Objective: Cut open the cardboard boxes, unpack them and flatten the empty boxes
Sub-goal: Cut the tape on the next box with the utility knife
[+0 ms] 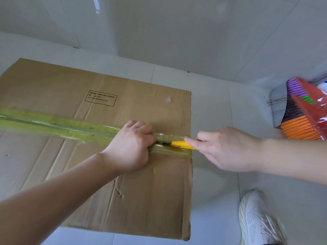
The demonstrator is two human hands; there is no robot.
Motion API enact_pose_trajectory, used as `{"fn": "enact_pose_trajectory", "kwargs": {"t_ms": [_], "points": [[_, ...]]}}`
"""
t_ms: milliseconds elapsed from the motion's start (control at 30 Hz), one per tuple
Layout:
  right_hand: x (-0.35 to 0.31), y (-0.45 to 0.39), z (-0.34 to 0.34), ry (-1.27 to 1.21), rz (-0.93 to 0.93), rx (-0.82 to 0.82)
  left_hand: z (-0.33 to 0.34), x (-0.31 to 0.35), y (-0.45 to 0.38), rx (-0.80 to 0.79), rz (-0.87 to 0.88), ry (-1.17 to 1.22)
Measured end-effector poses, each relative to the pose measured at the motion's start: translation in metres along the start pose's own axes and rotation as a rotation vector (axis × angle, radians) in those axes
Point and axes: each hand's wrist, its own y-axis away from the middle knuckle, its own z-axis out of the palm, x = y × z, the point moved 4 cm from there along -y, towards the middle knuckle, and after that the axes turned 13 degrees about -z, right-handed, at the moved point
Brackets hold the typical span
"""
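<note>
A large cardboard box (99, 156) lies on the pale tiled floor (221, 103), its top flaps sealed by a strip of yellowish tape (58, 125) running along the centre seam. The right hand (228, 149) holds a yellow knife (182, 144) near the box's right edge, fingers wrapped round the handle with the forefinger stretched along its back, and the tip sits in the seam where the tape has already parted. The left hand (132, 147) is curled into a fist pressing on the tape just beside the blade (uncomfortably close, to my eye); whether it pinches anything I cannot tell. To cut well, the blade probably wants to stay shallow, riding the gap between the flaps so it slits only tape and spares whatever is packed inside. The steadying fist would be safer moved off the seam onto a flap. A white shoe (256, 220) stands near the box's corner, and brooms (304, 110) lean at the far right.
</note>
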Motion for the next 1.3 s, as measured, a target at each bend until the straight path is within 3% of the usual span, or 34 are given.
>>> {"fn": "enact_pose_trajectory", "kwargs": {"t_ms": [1033, 1300], "points": [[0.015, 0.081, 0.018, -0.133, 0.134, 0.028, 0.023, 0.049, -0.023, -0.006, 0.121, 0.092], [0.042, 0.082, 0.013, -0.196, 0.323, 0.109, 0.02, 0.051, -0.025, -0.005, 0.129, 0.102]]}}
